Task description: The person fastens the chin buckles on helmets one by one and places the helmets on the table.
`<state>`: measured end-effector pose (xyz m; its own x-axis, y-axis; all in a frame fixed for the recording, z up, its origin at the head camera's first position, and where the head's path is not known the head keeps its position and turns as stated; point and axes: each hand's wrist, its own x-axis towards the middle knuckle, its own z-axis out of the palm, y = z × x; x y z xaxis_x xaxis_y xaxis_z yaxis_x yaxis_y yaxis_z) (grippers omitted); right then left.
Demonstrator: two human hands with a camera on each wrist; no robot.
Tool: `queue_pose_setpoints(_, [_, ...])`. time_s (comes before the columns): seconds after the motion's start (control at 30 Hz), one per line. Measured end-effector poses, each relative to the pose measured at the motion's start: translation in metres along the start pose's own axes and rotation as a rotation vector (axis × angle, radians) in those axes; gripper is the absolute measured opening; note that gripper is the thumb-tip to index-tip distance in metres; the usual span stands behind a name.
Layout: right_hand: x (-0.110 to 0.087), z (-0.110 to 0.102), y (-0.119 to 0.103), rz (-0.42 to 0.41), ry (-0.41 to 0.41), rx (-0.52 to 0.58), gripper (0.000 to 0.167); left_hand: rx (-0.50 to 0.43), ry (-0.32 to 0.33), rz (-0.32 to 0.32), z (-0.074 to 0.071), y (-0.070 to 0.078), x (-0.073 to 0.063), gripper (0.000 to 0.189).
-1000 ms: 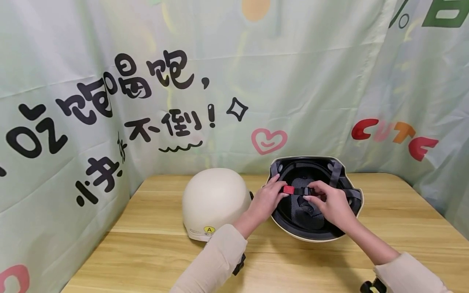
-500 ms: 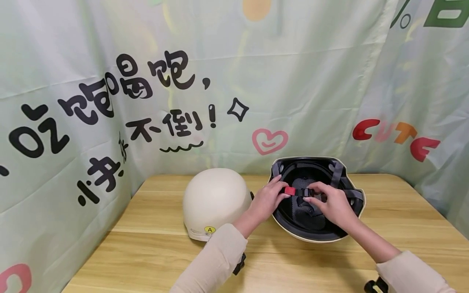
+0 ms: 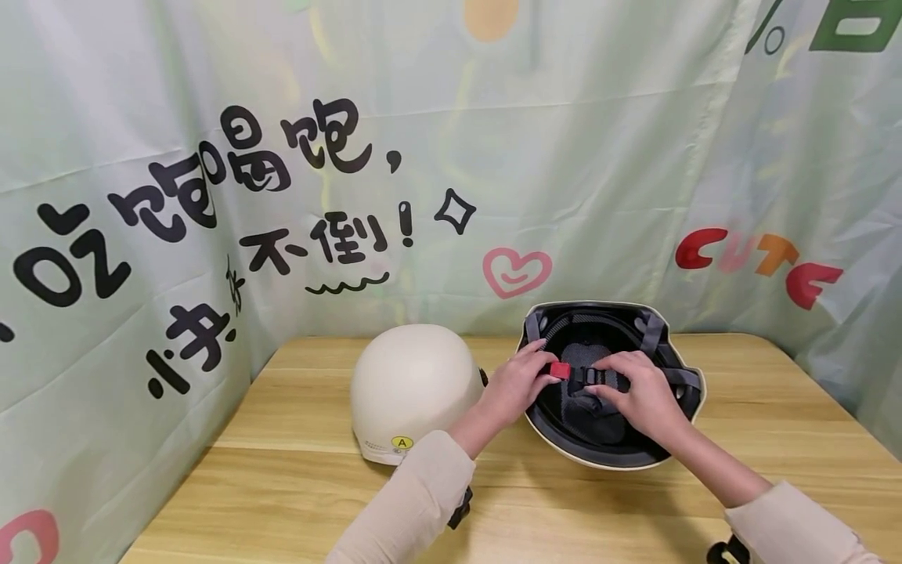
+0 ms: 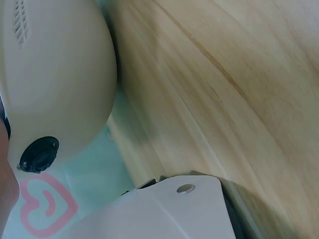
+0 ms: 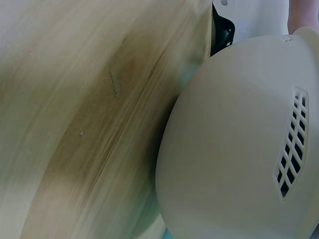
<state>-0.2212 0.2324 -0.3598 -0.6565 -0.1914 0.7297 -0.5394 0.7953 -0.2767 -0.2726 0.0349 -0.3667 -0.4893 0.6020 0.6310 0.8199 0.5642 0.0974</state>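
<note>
A cream helmet lies upside down on the right, its black padded inside facing up in the head view. Its chin strap is drawn across the opening, with a red buckle tab and a black buckle in line. Beside the red tab, my left hand pinches the strap between thumb and fingers. My right hand pinches the strap at the black buckle's right end. Both wrist views show the helmet's outer shell, with vents; the fingers are out of sight there.
A second cream helmet sits dome up to the left, close to my left forearm, with a yellow "A" sticker. Part of its strap shows below my left sleeve. A printed curtain hangs behind the wooden table.
Both hands have shifted slightly right and down with the strap. The red tab and black buckle now sit a little closer together, and the right fingers lie farther over the buckle's end.
</note>
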Motion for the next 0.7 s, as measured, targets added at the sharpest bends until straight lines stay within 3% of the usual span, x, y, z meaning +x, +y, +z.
queue_pose_setpoints(0.2, [-0.0006,0.0006,0.0009,-0.006,0.0,-0.005,0.028,-0.057,0.025,0.044,0.0014,-0.0029,0.0001,0.024])
queue_pose_setpoints(0.7, [0.0017,0.0015,0.0,0.056,-0.015,0.006,0.028,0.026,-0.034,0.043,0.0007,-0.0032,-0.0004,0.025])
